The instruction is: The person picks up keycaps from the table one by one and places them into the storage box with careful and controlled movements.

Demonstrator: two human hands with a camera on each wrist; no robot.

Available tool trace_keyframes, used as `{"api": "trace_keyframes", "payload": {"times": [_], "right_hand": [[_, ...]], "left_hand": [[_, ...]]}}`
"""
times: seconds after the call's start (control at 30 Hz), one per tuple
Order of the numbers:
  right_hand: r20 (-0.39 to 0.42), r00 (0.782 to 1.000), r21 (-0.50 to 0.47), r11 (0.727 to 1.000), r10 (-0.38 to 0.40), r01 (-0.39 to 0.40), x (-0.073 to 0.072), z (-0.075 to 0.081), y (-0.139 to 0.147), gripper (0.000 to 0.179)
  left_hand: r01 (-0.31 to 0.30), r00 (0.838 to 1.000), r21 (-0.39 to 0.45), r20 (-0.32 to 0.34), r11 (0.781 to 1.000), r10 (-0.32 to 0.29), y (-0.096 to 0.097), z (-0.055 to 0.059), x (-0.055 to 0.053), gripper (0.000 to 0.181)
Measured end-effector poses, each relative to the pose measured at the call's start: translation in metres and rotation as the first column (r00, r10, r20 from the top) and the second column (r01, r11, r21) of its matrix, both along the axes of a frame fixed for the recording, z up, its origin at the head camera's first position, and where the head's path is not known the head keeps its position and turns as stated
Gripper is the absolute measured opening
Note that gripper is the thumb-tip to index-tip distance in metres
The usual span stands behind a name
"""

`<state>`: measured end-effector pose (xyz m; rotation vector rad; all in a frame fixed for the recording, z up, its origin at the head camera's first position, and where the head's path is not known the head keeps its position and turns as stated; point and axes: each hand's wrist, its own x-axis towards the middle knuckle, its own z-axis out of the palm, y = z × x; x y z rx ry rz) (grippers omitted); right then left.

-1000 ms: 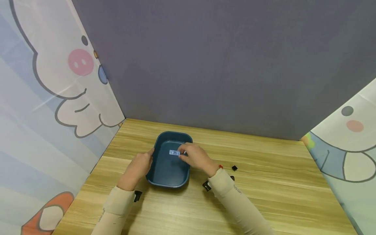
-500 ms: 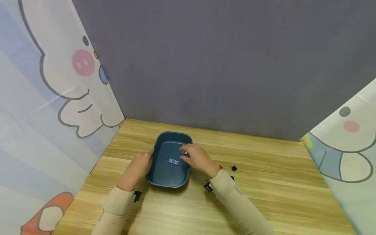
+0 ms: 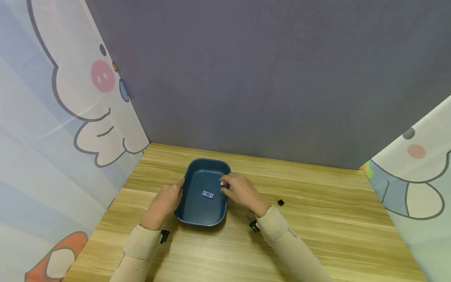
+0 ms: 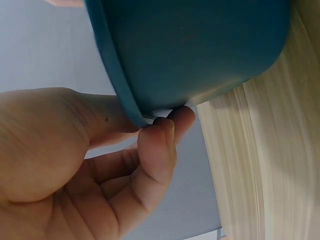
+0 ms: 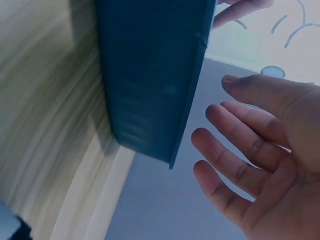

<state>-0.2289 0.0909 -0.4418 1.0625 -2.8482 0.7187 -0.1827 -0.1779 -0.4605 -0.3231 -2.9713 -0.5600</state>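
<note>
A dark blue tray (image 3: pixel 202 211) stands on the wooden table. My left hand (image 3: pixel 165 203) pinches its left rim between thumb and curled fingers, as the left wrist view shows. On the tray floor lies a small pale-blue printed rectangular block (image 3: pixel 208 194). My right hand (image 3: pixel 241 191) hovers over the right rim, its fingers spread and relaxed with nothing between them in the right wrist view. A small white piece (image 3: pixel 222 183) shows by its fingertips in the head view; its kind is too small to tell.
A small black block (image 3: pixel 280 202) lies on the table (image 3: pixel 334 227) to the right. A small brown patterned piece (image 3: pixel 252 216) sits beside my right wrist, near a black wrist mount (image 3: pixel 254 226). A grey panel (image 3: pixel 246 78) closes off the back.
My right hand let go of the pale-blue block, which dropped onto the tray floor. The hand then drew slightly right, and its wrist now covers the red piece. The left hand stayed on the rim.
</note>
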Motion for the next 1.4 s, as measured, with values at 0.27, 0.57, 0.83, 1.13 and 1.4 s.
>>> {"api": "trace_keyframes", "payload": {"times": [0.27,0.57,0.83,1.13,1.4], "right_hand": [[-0.041,0.999,0.022,0.999,-0.034,0.035,0.006,0.002,0.024,0.026],[-0.065,0.993,0.058,0.993,-0.097,0.101,0.015,0.002,0.054,0.025],[-0.117,0.985,0.094,0.986,-0.126,0.138,0.030,-0.006,0.076,0.019],[-0.213,0.956,0.127,0.964,-0.202,0.232,0.051,-0.015,0.083,0.015],[-0.213,0.937,0.127,0.944,-0.275,0.306,0.072,-0.027,0.086,0.021]], "left_hand": [[0.001,1.000,0.000,0.002,1.000,-0.001,0.000,0.001,0.001,0.039],[-0.007,1.000,-0.003,0.014,1.000,0.007,0.000,0.003,0.003,0.039],[-0.005,1.000,-0.004,-0.002,1.000,0.005,0.000,0.004,0.003,0.039],[0.004,1.000,-0.004,-0.002,1.000,-0.005,-0.002,0.001,0.002,0.039],[0.003,1.000,-0.006,-0.009,1.000,-0.003,-0.002,0.003,0.002,0.039]]}}
